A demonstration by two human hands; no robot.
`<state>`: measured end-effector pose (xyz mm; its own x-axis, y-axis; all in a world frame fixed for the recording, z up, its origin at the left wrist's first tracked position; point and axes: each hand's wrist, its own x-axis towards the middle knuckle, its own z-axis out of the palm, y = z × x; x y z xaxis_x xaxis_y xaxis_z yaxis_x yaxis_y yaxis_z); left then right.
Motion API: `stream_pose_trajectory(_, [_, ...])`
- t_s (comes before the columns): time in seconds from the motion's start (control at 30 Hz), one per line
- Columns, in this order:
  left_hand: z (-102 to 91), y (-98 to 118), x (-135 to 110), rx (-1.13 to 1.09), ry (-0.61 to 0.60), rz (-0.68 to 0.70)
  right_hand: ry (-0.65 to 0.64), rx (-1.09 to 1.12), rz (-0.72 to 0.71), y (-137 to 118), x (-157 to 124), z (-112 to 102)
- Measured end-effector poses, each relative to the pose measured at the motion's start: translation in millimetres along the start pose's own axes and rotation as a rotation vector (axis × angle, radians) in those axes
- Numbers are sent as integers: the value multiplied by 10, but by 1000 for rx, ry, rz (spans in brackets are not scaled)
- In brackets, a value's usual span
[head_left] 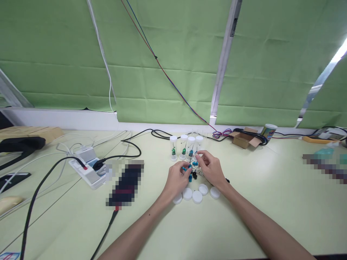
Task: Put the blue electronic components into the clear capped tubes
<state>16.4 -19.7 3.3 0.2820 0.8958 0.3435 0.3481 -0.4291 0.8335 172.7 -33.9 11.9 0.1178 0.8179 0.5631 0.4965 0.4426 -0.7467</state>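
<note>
Pinching small blue parts (184, 168) mid-table between the curled, nearly closed fingertips of left hand (176, 178) and right hand (213, 171), kept close together for fine control, just near of four upright vials (183, 146), with loose caps (197, 196) parked nearer still, within reach.

Nothing legible for you in this frame. Printed cup (268, 130) at the back of the worktop (271, 202): coloured print, too small to read. Dark sticker (233, 26) on the window frame: blurred. Power strip (88, 169): markings unreadable. Black flat item (13, 178) at your far left: white mark, not decipherable. White-capped vials (187, 146) at centre: any lettering too small to tell. Pixelated patch (126, 184) beside the strip: unreadable.
</note>
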Motion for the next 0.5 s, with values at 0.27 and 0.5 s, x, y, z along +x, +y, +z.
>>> stream_pose_trajectory(0.27, [18,12,-48,196,-81,190,-47,13,-86,-50,-23,4])
stream_pose_trajectory(0.5, [6,44,-52,198,-115,207,-43,-39,-130,-45,-25,-12])
